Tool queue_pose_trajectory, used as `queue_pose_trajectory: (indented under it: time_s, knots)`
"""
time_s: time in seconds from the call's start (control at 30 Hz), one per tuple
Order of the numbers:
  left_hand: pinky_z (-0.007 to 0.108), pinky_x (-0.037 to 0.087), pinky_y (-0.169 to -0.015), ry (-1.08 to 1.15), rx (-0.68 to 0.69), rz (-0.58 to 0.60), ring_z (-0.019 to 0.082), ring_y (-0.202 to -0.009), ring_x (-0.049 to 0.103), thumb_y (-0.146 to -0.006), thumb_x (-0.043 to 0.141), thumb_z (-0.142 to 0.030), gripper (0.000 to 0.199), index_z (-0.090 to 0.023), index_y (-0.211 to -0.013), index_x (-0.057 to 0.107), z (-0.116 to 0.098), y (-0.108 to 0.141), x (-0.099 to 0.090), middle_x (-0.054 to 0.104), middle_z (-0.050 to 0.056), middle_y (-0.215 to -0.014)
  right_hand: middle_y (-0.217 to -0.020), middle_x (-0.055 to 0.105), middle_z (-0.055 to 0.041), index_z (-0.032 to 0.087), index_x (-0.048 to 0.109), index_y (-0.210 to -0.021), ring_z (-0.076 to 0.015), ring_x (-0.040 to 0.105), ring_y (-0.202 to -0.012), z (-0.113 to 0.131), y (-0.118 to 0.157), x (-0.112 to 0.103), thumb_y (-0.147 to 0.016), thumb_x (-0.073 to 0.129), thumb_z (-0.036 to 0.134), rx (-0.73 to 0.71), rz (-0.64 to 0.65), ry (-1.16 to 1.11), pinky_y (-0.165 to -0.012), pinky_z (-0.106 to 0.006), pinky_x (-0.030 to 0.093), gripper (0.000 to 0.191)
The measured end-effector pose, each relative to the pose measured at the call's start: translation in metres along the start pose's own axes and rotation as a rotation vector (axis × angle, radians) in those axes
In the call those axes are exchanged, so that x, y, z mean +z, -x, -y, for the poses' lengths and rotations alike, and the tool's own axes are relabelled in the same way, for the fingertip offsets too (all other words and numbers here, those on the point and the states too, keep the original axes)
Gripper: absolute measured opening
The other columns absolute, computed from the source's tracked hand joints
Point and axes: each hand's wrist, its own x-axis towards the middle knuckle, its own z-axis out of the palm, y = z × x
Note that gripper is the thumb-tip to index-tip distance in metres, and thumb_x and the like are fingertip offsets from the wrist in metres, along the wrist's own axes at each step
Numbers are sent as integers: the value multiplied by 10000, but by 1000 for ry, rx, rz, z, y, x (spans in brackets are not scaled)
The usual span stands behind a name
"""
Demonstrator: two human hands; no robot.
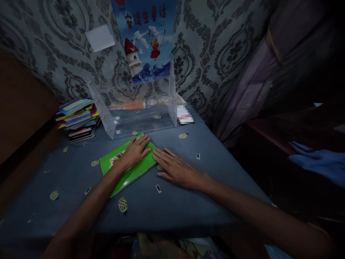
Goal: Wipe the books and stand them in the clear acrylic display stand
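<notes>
A green book (142, 166) with a colourful picture on its cover lies closed and slanted on the blue-grey tablecloth. My left hand (134, 153) rests flat across the upper part of the cover, fingers stretched out, hiding some of the picture. Beside the book's right end is my right hand (178, 168), palm down with the fingers extended. Its fingertips touch the book's right edge. Just behind the book stands a clear plastic book rack (142, 120).
A stack of books (78, 118) stands at the back left. Right of the rack lie some papers (184, 113), partly blurred. A blue poster (151, 43) hangs on the patterned wall, and a purple curtain (245, 82) hangs at the right. A blue cloth (318, 162) lies beyond the table's right edge.
</notes>
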Motion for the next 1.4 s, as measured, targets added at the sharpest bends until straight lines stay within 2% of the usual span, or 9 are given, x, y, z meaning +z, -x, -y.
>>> queue_pose_trajectory:
  time_s: [0.27,0.43,0.67,0.83,1.0,1.07,1.17,1.27,1.4]
  knots:
    - [532,200,-1242,60,102,56,207,-1517,313,-1067,347,-376,464,-234,-1495,458,-9,11,-10,409,87,-1598,-1603,389,-148,196,295,-1587,-262,284,-1525,-1,3,0,-1019,514,375,4,12,4,-1247,-550,264,635]
    - [543,197,-1239,66,84,58,219,-1508,334,-1060,377,-366,452,-235,-1480,480,-11,11,-12,416,87,-1594,-1615,369,-143,201,289,-1587,-264,275,-1529,-1,4,0,-1012,527,381,17,40,25,-1244,-543,276,648]
    - [608,105,-1236,145,173,111,234,-1526,293,-1064,371,-390,426,-329,-1467,495,-11,17,-18,407,47,-1603,-1449,586,-171,133,552,-1407,-273,497,-1405,0,3,2,-1015,508,273,-56,-78,104,-1195,-552,361,419]
    - [584,102,-1244,177,187,154,247,-1534,270,-1057,362,-451,451,-338,-1477,484,-3,16,-22,379,32,-1622,-1331,667,-155,152,630,-1290,-283,603,-1267,3,2,0,-1003,515,227,-79,-167,178,-1088,-546,472,319]
    - [570,227,-1216,168,19,128,302,-1523,275,-1030,370,-553,536,-311,-1500,457,25,24,-25,331,65,-1643,-987,695,-129,133,679,-1164,-247,649,-913,11,1,-6,-1017,469,222,-93,-163,170,-800,-422,573,270]
    - [544,303,-1185,143,-41,106,319,-1492,330,-1018,386,-572,555,-310,-1504,451,34,28,-27,343,76,-1632,-950,678,-118,125,662,-1198,-244,633,-879,12,0,-6,-1026,457,242,-90,-132,134,-780,-417,574,292]
    - [496,415,-1103,70,-93,107,330,-1386,468,-1001,433,-572,548,-324,-1487,471,35,30,-34,420,86,-1563,-1017,673,-120,145,608,-1303,-249,630,-951,9,0,-4,-1040,438,294,-24,-100,34,-864,-440,575,346]
    - [422,522,-928,-35,-211,120,321,-1172,624,-988,476,-543,513,-294,-1432,538,24,29,-45,545,117,-1386,-1214,648,-146,181,515,-1424,-273,602,-1166,-2,-4,-2,-1045,418,354,66,-101,-46,-1002,-490,539,427]
    - [392,536,-813,-173,-393,108,298,-977,690,-1018,434,-465,435,-236,-1350,599,7,28,-52,606,133,-1224,-1357,605,-187,146,510,-1432,-317,522,-1332,-33,-26,0,-1039,390,385,105,-93,-26,-1097,-560,470,475]
